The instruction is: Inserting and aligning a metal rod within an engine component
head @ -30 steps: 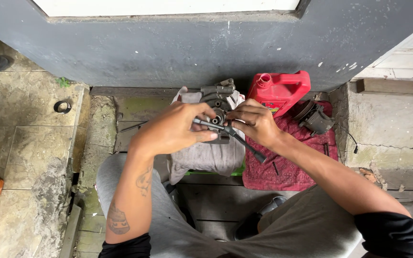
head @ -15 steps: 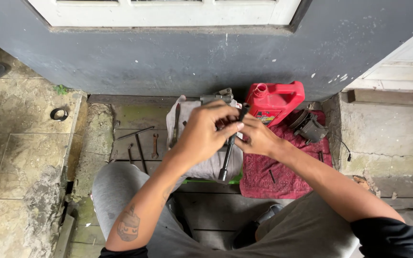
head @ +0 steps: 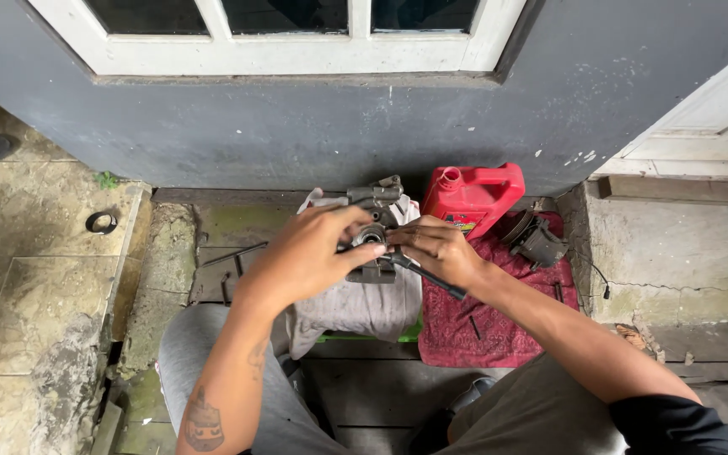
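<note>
a grey metal engine part [head: 374,240] is held up over a pale grey cloth [head: 362,305] that is spread on the ground in front of a dark grey wall [head: 297,135]. the part is covered from the near side by the left hand [head: 309,253], whose fingers are curled round it in a firm grasp, with the fingertips reaching its round middle opening. the right hand [head: 436,250] is closed on a thin dark tool [head: 431,278], whose tip is pressed against the part while its handle end is left sticking out toward the person. just behind the right hand a red plastic jug [head: 473,198] is seen standing on a red cloth [head: 499,316], and a second dark metal part [head: 537,238] is laid beside the jug. a black ring [head: 101,222] is seen well apart on the stone paving to the left.
</note>
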